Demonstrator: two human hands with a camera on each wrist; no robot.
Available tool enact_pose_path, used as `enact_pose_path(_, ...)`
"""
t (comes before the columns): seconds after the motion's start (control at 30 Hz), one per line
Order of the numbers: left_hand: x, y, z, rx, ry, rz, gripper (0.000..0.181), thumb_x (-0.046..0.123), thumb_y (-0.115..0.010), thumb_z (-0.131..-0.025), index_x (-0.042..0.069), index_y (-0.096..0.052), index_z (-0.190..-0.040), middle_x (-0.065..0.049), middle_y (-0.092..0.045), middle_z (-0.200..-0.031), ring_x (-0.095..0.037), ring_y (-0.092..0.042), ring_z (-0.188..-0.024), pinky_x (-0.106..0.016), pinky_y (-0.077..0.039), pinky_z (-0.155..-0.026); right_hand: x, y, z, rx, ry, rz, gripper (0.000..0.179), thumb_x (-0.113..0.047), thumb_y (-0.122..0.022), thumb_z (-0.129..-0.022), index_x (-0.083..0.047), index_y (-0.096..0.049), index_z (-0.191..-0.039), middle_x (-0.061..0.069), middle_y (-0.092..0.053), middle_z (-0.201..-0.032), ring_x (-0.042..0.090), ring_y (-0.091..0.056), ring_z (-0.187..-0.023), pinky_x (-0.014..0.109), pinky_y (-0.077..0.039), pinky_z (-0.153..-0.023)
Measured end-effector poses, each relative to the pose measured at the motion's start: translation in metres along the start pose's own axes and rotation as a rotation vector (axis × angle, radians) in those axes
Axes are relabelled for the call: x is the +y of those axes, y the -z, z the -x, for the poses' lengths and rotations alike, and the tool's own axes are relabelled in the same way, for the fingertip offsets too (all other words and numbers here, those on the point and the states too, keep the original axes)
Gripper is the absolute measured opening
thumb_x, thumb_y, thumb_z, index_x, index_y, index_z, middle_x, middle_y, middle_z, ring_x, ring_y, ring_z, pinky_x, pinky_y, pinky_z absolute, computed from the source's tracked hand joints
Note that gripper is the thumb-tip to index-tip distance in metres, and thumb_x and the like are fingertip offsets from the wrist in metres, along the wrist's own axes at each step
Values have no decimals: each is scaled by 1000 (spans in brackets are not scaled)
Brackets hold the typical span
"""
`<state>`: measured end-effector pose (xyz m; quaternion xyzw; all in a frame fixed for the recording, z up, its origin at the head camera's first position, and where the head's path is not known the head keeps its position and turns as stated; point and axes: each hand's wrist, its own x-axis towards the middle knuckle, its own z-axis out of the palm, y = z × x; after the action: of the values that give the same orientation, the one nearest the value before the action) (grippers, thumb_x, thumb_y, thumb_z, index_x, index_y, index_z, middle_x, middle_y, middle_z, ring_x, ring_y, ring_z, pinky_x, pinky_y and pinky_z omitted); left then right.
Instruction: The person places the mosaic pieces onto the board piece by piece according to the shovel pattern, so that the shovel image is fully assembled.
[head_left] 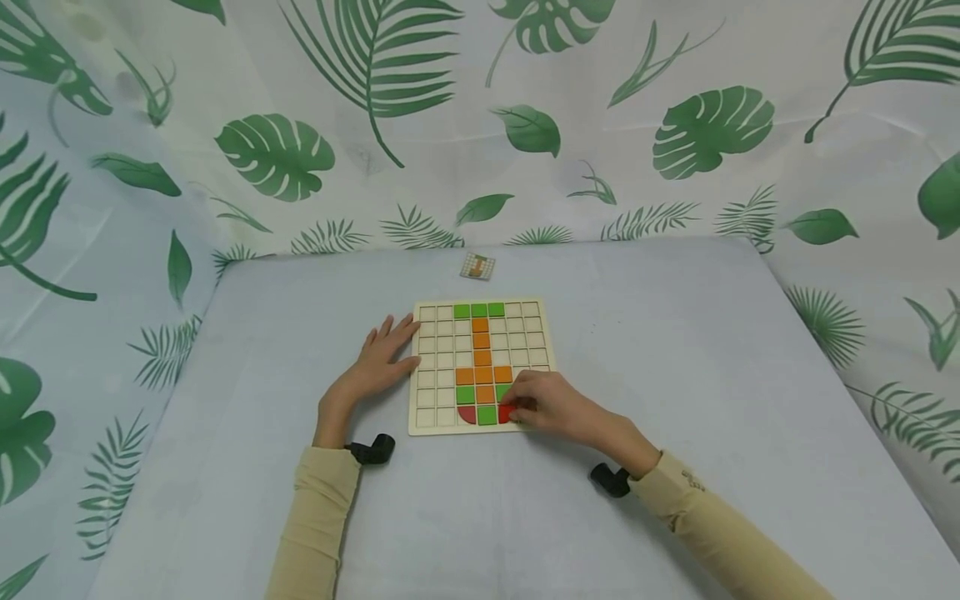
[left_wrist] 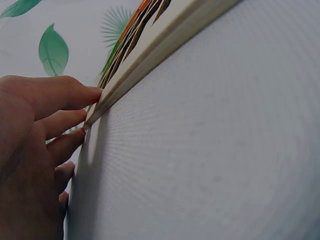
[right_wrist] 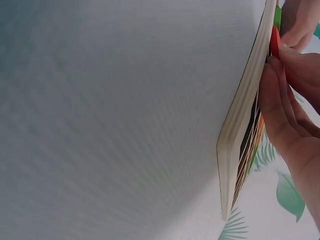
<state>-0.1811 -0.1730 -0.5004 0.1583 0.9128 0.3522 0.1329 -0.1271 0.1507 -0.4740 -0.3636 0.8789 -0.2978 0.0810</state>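
Observation:
A cream wooden grid board [head_left: 437, 375] lies on the table, holding green, orange and red tiles in its cells. My left hand [head_left: 378, 362] is spread at the board's left edge, fingertips and thumb touching the rim; the left wrist view shows the fingers [left_wrist: 65, 95] against that edge. At the lower right of the pattern, my right hand [head_left: 558, 407] pinches a red tile [head_left: 506, 414] between thumb and fingers, low over the board. In the right wrist view the red tile [right_wrist: 274, 41] stands tilted at the fingertips. Another red tile [head_left: 467, 414], with a rounded corner, sits in the bottom row.
A small pattern card [head_left: 477, 267] lies behind the board near the table's back edge. The pale table [head_left: 675, 333] meets a leaf-printed cloth backdrop [head_left: 450, 167] at the back and sides. Black wrist cameras [head_left: 375, 450] are strapped at both sleeves.

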Motion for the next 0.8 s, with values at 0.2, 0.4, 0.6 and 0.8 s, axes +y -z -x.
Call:
enact_pose_path(0.2,0,0,1,1,-1,2,67,24,-56,-105,5,-28,-163,-15,-17,-172,-39,2,-160,-57,6,-129,-1,-1,1,2,29,15,17,2,-78,-85,-1,-80,-102,5,-68,-90,9,-54,-76,18,-49,-65)
enact_pose_path(0.4,-2,-1,0,-7,-1,11,68,24,-56,-104,6,-27,-163,-14,-16,-173,-37,3,-161,-55,7,-129,-1,-2,2,7,22,-6,18,2,-78,-86,-2,-78,-103,4,-66,-90,11,-54,-75,18,-49,-64)
enact_pose_path(0.6,-2,-1,1,-14,5,15,68,25,-56,-105,6,-27,-163,-13,-16,-173,-36,4,-161,-54,7,-130,0,-3,3,28,47,-20,16,2,-78,-87,-4,-77,-101,5,-70,-92,12,-59,-78,20,-53,-67)
enact_pose_path(0.8,-4,-1,3,-17,-6,21,67,24,-56,-105,5,-27,-163,-13,-16,-173,-37,3,-161,-55,7,-129,1,-2,5,47,61,-54,15,5,-74,-89,-4,-78,-101,5,-74,-97,13,-64,-84,23,-56,-72)
